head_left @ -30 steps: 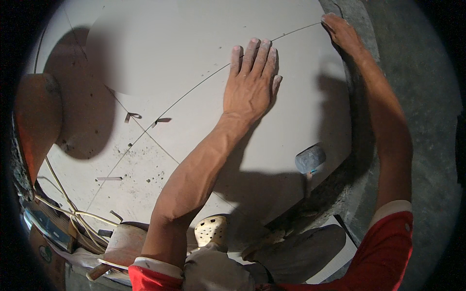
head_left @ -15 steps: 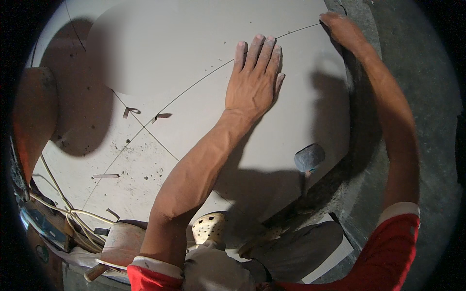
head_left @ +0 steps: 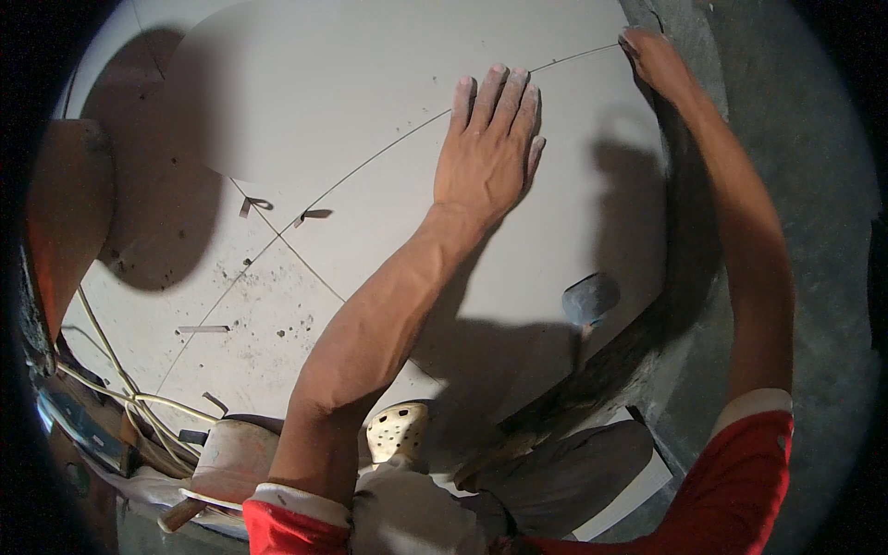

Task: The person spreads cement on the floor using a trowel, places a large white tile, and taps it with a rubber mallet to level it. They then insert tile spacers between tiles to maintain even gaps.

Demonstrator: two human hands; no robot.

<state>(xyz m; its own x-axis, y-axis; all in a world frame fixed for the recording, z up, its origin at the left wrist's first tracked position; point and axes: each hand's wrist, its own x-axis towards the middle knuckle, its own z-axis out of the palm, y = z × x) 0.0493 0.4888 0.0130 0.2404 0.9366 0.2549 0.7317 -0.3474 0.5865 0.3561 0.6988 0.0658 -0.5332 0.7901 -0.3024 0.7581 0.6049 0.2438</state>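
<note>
My left hand (head_left: 486, 153) lies flat on a large pale floor tile (head_left: 546, 213), fingers spread slightly, the tips reaching the thin joint with the neighbouring tile. Dust whitens its fingertips. At the far right, my right hand (head_left: 653, 63) has its fingers curled down at the tile's outer edge, where the joint ends. Whatever is in those fingers, if anything, is hidden. A dark-headed mallet (head_left: 590, 298) rests near the tile's right side, its handle in shadow. Two small clips (head_left: 302, 218) stand in the joints by the tile corner.
Crumbs of grit and a thin strip (head_left: 202, 328) lie on the left tiles. Pale cords (head_left: 139, 400) and a dusty bucket (head_left: 231, 462) sit at lower left, a wooden handle (head_left: 180, 513) beside it. A perforated shoe (head_left: 398, 433) is below. Grey rough floor (head_left: 795, 166) borders the right.
The view has shifted a little. Both hands keep their places, the left flat on the tile and the right at its edge.
</note>
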